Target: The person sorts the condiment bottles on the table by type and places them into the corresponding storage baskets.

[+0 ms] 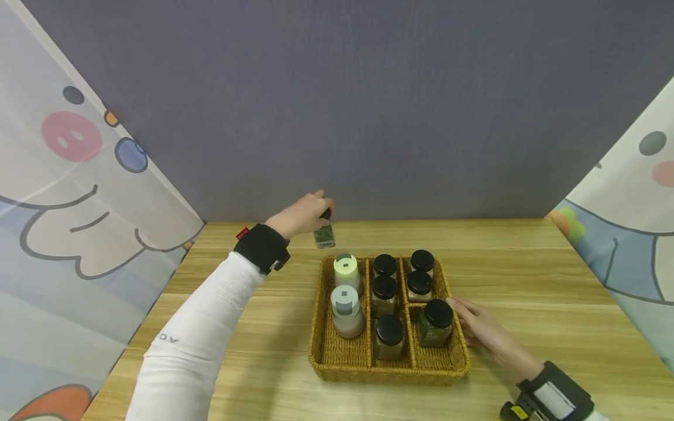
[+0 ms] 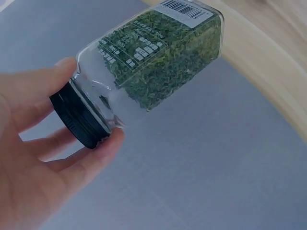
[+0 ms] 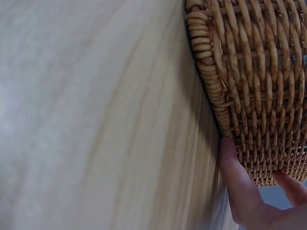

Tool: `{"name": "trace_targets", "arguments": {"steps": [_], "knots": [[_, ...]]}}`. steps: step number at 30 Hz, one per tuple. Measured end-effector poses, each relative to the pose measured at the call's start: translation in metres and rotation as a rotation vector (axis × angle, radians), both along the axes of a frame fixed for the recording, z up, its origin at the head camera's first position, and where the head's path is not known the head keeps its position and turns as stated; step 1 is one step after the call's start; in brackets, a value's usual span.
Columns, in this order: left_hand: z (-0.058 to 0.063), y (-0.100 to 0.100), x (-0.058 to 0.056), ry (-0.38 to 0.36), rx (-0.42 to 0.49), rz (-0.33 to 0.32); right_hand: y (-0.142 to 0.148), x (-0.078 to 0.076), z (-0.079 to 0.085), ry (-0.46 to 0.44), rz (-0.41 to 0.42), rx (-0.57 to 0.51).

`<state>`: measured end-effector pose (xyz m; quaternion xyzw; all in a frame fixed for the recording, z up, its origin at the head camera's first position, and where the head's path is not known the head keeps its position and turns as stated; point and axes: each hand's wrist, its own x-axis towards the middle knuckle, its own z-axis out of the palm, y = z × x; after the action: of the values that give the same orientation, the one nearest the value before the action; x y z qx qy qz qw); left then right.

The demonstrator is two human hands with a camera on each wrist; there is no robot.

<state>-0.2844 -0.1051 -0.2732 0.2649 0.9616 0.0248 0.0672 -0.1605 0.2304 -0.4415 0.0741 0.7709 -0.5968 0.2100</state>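
Note:
Beyond the basket's back left corner, my left hand [image 1: 305, 214] pinches a spice jar [image 2: 158, 55] by its black lid [image 2: 79, 115]. The jar is clear, holds dried green flakes and has a barcode label. In the head view it hangs lid up, near the table's back edge. My right hand [image 1: 484, 330] touches the right side of the wicker basket [image 1: 389, 376], fingers against its woven wall [image 3: 259, 86]. Inside the basket's right part, a black-lidded jar of green herbs [image 1: 434, 324] stands close to that hand.
Two white-capped bottles [image 1: 347, 310] stand in the basket's left compartment. Several black-lidded jars [image 1: 388, 338] fill the middle and right compartments. A grey wall panel [image 1: 368, 117] rises behind the wooden table [image 1: 553, 280]. A small red tag [image 1: 242, 233] is beside the left wrist.

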Motion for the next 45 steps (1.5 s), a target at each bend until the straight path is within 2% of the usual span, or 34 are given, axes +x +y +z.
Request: {"name": "trace_targets", "arguments": {"steps": [21, 29, 41, 45], "knots": [[0.020, 0.018, 0.028, 0.071, 0.013, -0.088, -0.001, 0.000, 0.001, 0.004, 0.001, -0.024], [0.019, 0.024, 0.035, 0.084, 0.023, -0.138, 0.000, 0.000, 0.000, 0.004, 0.002, -0.032], [0.024, 0.035, 0.044, 0.067, 0.022, -0.164, 0.000, 0.000, 0.002, 0.001, 0.002, -0.016], [0.026, 0.039, 0.047, 0.082, 0.011, -0.182, 0.000, 0.000, 0.002, 0.003, 0.004, -0.012]]}}
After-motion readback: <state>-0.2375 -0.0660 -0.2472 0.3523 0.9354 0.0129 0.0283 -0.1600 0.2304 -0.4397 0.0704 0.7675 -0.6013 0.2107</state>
